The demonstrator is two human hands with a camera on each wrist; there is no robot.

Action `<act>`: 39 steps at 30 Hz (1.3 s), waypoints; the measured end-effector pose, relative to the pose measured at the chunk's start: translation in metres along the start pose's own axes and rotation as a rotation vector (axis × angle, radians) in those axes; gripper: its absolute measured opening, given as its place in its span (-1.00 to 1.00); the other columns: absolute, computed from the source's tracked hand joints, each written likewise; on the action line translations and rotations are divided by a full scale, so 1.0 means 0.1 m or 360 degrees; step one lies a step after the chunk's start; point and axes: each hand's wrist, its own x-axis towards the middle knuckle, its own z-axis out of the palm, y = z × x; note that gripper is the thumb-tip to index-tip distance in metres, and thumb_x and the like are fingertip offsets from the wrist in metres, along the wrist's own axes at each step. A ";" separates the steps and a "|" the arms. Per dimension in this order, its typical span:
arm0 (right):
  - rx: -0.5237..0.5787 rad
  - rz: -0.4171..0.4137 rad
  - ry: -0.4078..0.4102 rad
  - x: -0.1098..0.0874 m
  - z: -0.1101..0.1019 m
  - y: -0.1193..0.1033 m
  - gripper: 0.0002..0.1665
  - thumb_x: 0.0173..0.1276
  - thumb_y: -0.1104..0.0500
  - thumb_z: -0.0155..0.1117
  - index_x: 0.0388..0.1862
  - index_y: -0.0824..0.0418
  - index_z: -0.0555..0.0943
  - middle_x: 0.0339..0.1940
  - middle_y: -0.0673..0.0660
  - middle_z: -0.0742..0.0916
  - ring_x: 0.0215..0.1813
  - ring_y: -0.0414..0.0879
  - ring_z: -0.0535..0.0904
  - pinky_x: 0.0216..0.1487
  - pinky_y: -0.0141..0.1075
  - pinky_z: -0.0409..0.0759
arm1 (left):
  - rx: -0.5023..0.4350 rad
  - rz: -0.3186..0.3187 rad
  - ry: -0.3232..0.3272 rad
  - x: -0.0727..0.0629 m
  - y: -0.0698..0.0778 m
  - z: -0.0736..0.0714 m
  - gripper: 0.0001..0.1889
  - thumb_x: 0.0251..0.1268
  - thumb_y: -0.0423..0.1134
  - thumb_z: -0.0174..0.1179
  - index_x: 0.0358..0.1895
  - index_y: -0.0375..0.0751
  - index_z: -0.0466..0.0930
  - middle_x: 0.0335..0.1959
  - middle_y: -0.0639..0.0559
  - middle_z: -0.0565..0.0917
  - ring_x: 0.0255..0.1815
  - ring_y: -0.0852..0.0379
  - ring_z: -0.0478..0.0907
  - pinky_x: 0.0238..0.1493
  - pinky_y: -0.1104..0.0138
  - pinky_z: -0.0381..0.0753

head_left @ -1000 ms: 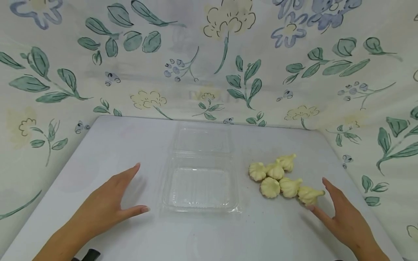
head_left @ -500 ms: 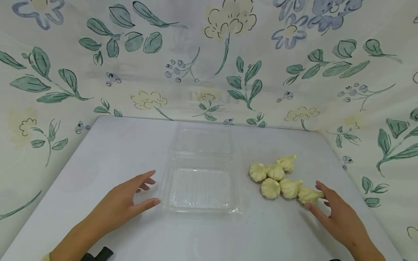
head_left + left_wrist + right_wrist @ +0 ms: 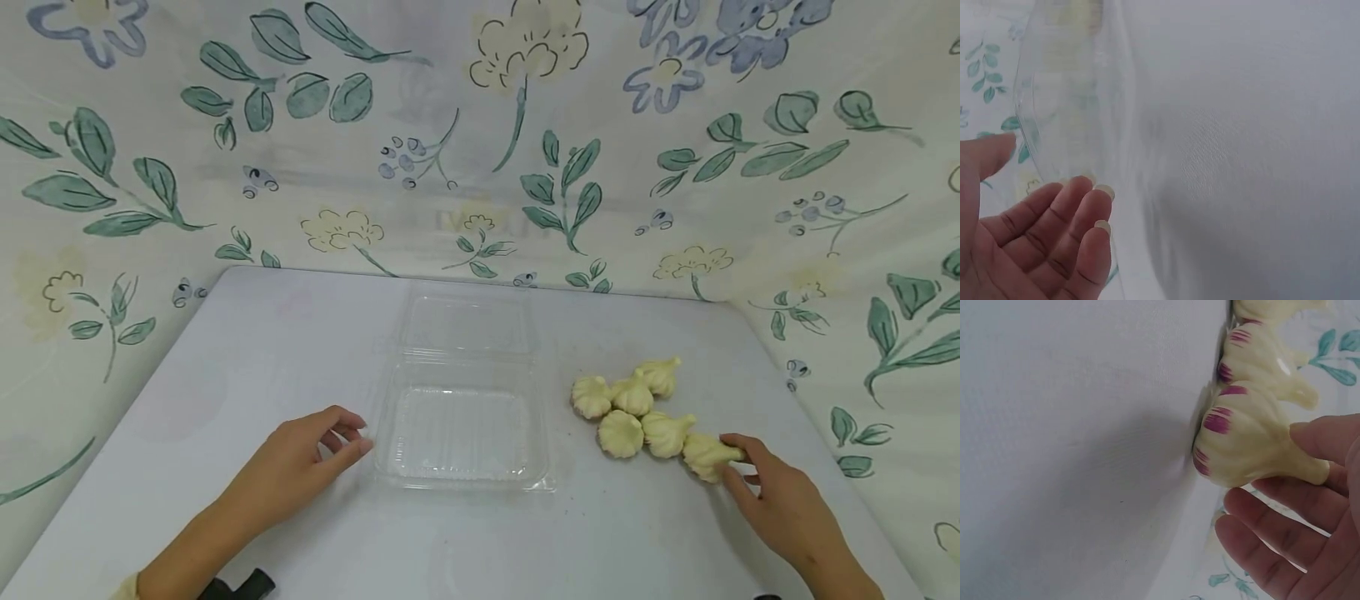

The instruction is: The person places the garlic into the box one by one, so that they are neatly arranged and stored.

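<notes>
My right hand (image 3: pixel 787 500) pinches the neck of the nearest garlic bulb (image 3: pixel 705 457), thumb on one side and fingers on the other. In the right wrist view this pale yellow garlic bulb (image 3: pixel 1241 434) shows purple streaks round its base and leans against a second garlic bulb (image 3: pixel 1260 362). Several more bulbs lie in a cluster to its left, including a garlic bulb (image 3: pixel 621 432). My left hand (image 3: pixel 300 462), fingers loosely bent and thumb apart, is right beside the left rim of a clear plastic clamshell container (image 3: pixel 465 483). In the left wrist view nothing shows between thumb and fingers.
The container stands in mid-table with its lid (image 3: pixel 465 325) folded back, away from me. A white tabletop (image 3: pixel 465 550) carries everything. A floral cloth (image 3: pixel 465 175) hangs behind it and at the sides. A black object (image 3: pixel 251 585) shows below my left wrist.
My left hand has moved right to the container's edge, its fingers bending. My right thumb and fingers have closed on the nearest garlic bulb, which has tilted slightly.
</notes>
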 end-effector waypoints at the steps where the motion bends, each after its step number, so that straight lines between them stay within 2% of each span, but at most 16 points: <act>1: 0.0002 -0.0001 0.0004 0.00 0.00 0.00 -0.51 0.58 0.18 0.27 0.37 0.32 0.45 0.14 0.48 0.69 -0.16 0.26 0.76 -0.26 0.10 0.70 | -0.0045 -0.0019 -0.0018 0.01 0.00 0.01 -0.66 0.48 0.13 0.29 0.03 -0.04 0.68 -0.19 0.28 0.71 -0.19 0.29 0.62 -0.21 0.30 0.62; 4: -0.0009 0.0001 0.0030 0.01 0.01 0.01 -0.55 0.58 0.20 0.26 0.35 0.32 0.47 0.11 0.46 0.71 -0.21 0.20 0.76 -0.32 0.02 0.70 | -0.0152 -0.0086 -0.0071 0.04 0.01 0.03 -0.67 0.51 0.12 0.26 -0.04 -0.08 0.68 -0.27 0.24 0.69 -0.24 0.25 0.60 -0.25 0.32 0.61; 8: -0.0007 0.0050 0.0035 0.02 0.02 0.02 -0.56 0.58 0.18 0.26 0.33 0.31 0.47 0.05 0.46 0.73 -0.24 0.18 0.75 -0.32 0.03 0.69 | -0.0300 -0.0170 -0.0161 0.07 0.00 0.09 -0.68 0.52 0.09 0.25 -0.12 -0.11 0.67 -0.39 0.18 0.65 -0.36 0.19 0.57 -0.35 0.33 0.58; 11: 0.0031 0.0100 0.0020 0.03 0.03 0.02 -0.57 0.57 0.17 0.28 0.30 0.32 0.48 0.00 0.45 0.74 -0.24 0.18 0.75 -0.29 0.06 0.70 | -0.0449 -0.0188 -0.0244 0.08 -0.01 0.15 -0.70 0.55 0.06 0.23 -0.18 -0.12 0.64 -0.44 0.11 0.64 -0.42 0.14 0.56 -0.40 0.31 0.59; 16: 0.0076 0.0130 0.0046 0.04 0.06 0.05 -0.54 0.54 0.08 0.34 0.24 0.35 0.54 0.02 0.42 0.70 -0.24 0.17 0.73 -0.30 0.02 0.70 | -0.0651 -0.0138 -0.0323 0.09 -0.03 0.20 -0.69 0.61 0.00 0.17 -0.25 -0.18 0.56 -0.41 0.02 0.64 -0.41 0.10 0.61 -0.37 0.28 0.67; 21: 0.0105 0.0143 0.0068 0.01 0.09 0.08 -0.46 0.59 -0.03 0.29 0.31 0.32 0.53 0.21 0.52 0.61 -0.15 0.36 0.73 -0.24 0.18 0.68 | -0.0775 -0.0054 -0.0334 0.08 -0.02 0.26 -0.67 0.69 -0.06 0.05 -0.26 -0.20 0.53 -0.38 -0.01 0.62 -0.37 0.09 0.63 -0.30 0.26 0.68; 24: 0.0129 0.0108 0.0129 0.00 0.12 0.09 -0.49 0.59 0.04 0.29 0.35 0.30 0.53 0.26 0.54 0.60 -0.11 0.41 0.73 -0.22 0.26 0.66 | -0.0810 -0.0022 -0.0319 0.08 -0.03 0.30 -0.66 0.72 -0.09 -0.01 -0.27 -0.21 0.53 -0.39 -0.02 0.62 -0.36 0.08 0.63 -0.28 0.26 0.67; 30: 0.0122 0.0010 0.0305 -0.03 0.17 0.10 -0.55 0.50 0.24 0.37 0.31 0.29 0.58 0.18 0.49 0.67 -0.14 0.39 0.75 -0.23 0.26 0.64 | -0.0838 -0.0004 -0.0273 0.09 -0.04 0.36 -0.65 0.75 -0.10 -0.06 -0.25 -0.22 0.53 -0.41 -0.02 0.62 -0.36 0.05 0.62 -0.25 0.26 0.66; 32: 0.0092 -0.0001 0.0347 -0.03 0.18 0.10 -0.54 0.46 0.25 0.41 0.29 0.28 0.59 0.15 0.44 0.71 -0.15 0.35 0.76 -0.25 0.16 0.67 | -0.0852 -0.0014 -0.0270 0.09 -0.04 0.36 -0.64 0.75 -0.10 -0.07 -0.25 -0.23 0.53 -0.40 -0.03 0.62 -0.35 0.04 0.63 -0.24 0.26 0.66; 35: 0.0058 -0.0022 0.0414 -0.01 0.19 0.09 -0.52 0.39 0.26 0.48 0.26 0.25 0.63 0.12 0.35 0.75 -0.18 0.29 0.78 -0.29 -0.20 0.69 | -0.0893 -0.0027 -0.0275 0.09 -0.05 0.38 -0.63 0.75 -0.10 -0.08 -0.26 -0.25 0.51 -0.39 -0.06 0.61 -0.34 0.03 0.63 -0.24 0.25 0.67; 37: 0.0052 -0.0049 0.0462 0.01 0.17 0.09 -0.51 0.34 0.27 0.52 0.23 0.24 0.65 0.08 0.30 0.77 -0.21 0.28 0.78 -0.32 -0.47 0.59 | -0.0933 -0.0036 -0.0266 0.09 -0.06 0.40 -0.63 0.75 -0.10 -0.09 -0.26 -0.27 0.50 -0.38 -0.08 0.60 -0.35 0.02 0.63 -0.25 0.25 0.67; 39: 0.0063 -0.0069 0.0499 0.03 0.13 0.08 -0.52 0.31 0.28 0.54 0.20 0.24 0.68 0.04 0.31 0.79 -0.23 0.28 0.78 -0.36 -0.62 0.47 | -0.0981 -0.0034 -0.0252 0.09 -0.08 0.43 -0.64 0.75 -0.13 -0.08 -0.27 -0.28 0.49 -0.38 -0.10 0.59 -0.36 0.01 0.63 -0.25 0.24 0.68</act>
